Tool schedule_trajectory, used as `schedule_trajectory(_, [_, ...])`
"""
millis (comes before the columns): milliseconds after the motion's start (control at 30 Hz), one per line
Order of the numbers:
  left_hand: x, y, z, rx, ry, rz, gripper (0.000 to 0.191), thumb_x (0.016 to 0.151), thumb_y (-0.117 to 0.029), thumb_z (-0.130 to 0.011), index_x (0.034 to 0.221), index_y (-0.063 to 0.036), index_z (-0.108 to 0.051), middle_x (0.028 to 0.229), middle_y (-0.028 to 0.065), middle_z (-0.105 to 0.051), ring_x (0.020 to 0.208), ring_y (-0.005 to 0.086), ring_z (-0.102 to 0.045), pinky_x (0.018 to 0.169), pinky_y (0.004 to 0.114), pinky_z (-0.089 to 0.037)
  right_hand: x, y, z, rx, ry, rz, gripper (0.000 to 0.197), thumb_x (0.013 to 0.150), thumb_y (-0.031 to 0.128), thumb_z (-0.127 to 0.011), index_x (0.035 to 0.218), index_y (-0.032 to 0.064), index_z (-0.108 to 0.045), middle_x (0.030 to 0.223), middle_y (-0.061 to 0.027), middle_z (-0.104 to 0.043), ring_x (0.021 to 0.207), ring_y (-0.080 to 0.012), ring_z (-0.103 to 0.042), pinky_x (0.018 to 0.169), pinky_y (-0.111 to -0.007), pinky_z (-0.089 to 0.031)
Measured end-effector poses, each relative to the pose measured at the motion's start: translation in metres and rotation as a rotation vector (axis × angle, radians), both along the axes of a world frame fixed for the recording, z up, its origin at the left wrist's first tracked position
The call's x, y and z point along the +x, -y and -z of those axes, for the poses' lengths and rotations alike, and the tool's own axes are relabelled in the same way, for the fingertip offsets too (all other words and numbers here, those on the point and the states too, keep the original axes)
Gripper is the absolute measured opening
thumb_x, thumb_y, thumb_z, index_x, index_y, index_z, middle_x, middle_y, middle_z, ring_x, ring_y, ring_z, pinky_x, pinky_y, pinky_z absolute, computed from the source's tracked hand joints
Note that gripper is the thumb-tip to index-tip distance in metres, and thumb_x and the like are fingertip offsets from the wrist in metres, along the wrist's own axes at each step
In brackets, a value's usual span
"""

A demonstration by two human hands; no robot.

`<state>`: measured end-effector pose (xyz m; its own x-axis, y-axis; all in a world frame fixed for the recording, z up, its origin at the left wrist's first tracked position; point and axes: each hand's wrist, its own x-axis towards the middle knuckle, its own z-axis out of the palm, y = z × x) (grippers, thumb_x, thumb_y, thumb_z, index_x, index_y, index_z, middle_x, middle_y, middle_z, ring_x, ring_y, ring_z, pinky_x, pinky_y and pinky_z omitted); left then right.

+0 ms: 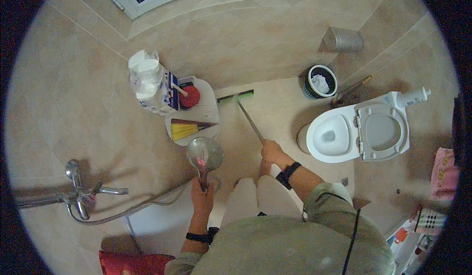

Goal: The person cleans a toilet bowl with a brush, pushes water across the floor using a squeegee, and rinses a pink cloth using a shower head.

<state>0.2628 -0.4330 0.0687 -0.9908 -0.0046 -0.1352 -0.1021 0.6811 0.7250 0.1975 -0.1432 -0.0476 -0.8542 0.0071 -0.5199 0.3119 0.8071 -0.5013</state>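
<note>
My left hand (202, 197) grips the handle of a round chrome shower head (205, 155), whose metal hose runs left to the wall mixer tap (83, 197). My right hand (272, 152) is closed around the metal pole of a floor squeegee (250, 120). The squeegee's green and black head (236, 96) lies on the tiled floor near the far wall, with a faint blur of water over it. A small brush with yellow bristles (184, 131) lies on a white stand (211, 109), close beyond the shower head. A red round scrubber (189, 96) with a pale handle rests there too.
A plastic-wrapped pack of paper rolls (151, 83) stands on the white stand. At the right are a toilet (328, 135) with its lid raised, a waste bin (309, 90) with paper in it and a brush (352, 89) against the wall. Something red (132, 263) is at the lower left.
</note>
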Motion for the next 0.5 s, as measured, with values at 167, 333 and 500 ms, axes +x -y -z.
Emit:
schedule_trajectory(167, [0.01,0.02,0.043,0.111,0.146,-0.04,0.029,0.076,-0.011,-0.064,0.096,-0.001,-0.044,0.079,0.0161,-0.054,0.072,0.0311,-0.054,0.065,0.038,-0.043,-0.028,-0.014,0.01,-0.053,0.083,0.193,0.026,0.072,0.007,-0.048,0.094,-0.002,-0.059,0.088,-0.0257,-0.061,0.087,-0.0398,-0.059,0.077,-0.046,-0.047])
schedule_trajectory(333, [0.011,0.015,0.031,0.097,0.1,-0.013,0.032,0.075,-0.012,-0.065,0.096,-0.0009,-0.044,0.079,0.0159,-0.054,0.072,0.0313,-0.054,0.065,0.039,-0.043,0.015,-0.019,-0.066,0.078,0.056,-0.015,0.027,0.078,0.008,-0.044,0.1,0.0011,-0.058,0.09,-0.0266,-0.06,0.086,-0.039,-0.06,0.076,-0.047,-0.048])
schedule_trajectory(500, [0.012,0.015,0.053,0.182,0.093,0.004,0.032,0.075,-0.013,-0.065,0.097,-0.0012,-0.044,0.078,0.0159,-0.054,0.071,0.0307,-0.054,0.064,0.039,-0.043,0.035,-0.038,-0.014,0.17,0.051,-0.002,0.027,0.078,0.01,-0.045,0.101,0.0019,-0.058,0.089,-0.0256,-0.061,0.085,-0.0385,-0.06,0.075,-0.047,-0.048])
